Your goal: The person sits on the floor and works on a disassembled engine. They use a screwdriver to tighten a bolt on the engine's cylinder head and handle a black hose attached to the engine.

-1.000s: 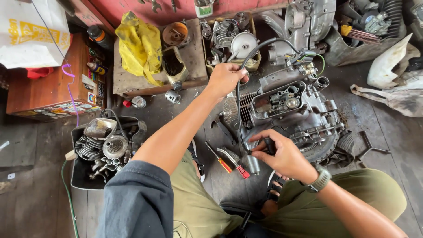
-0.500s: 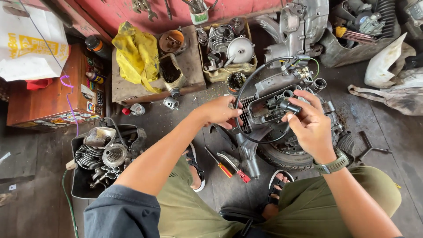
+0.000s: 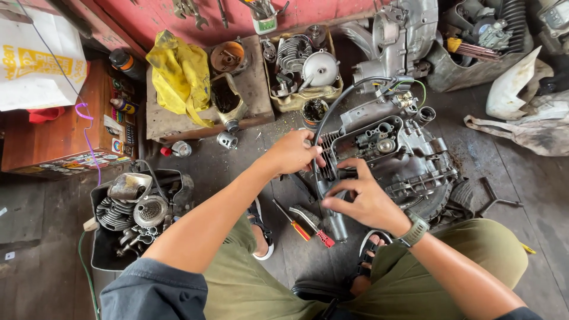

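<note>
1. Since half a second ago the right hand (image 3: 366, 201) has dropped from the engine (image 3: 388, 157) top to its near edge; the left hand (image 3: 294, 153) stays on the hose (image 3: 325, 127).
2. Left grips the hose; right's fingers are spread, pinching it.
3. The grey, grimy engine lies on the floor ahead.
4. Screwdrivers (image 3: 308, 222) and a tray (image 3: 101, 249) crowd the near floor.

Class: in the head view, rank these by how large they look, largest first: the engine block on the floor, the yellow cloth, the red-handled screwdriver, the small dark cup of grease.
1. Engine block
2. Yellow cloth
3. Red-handled screwdriver and small dark cup: too alike to rank; one is long and thin, the other round.
</note>
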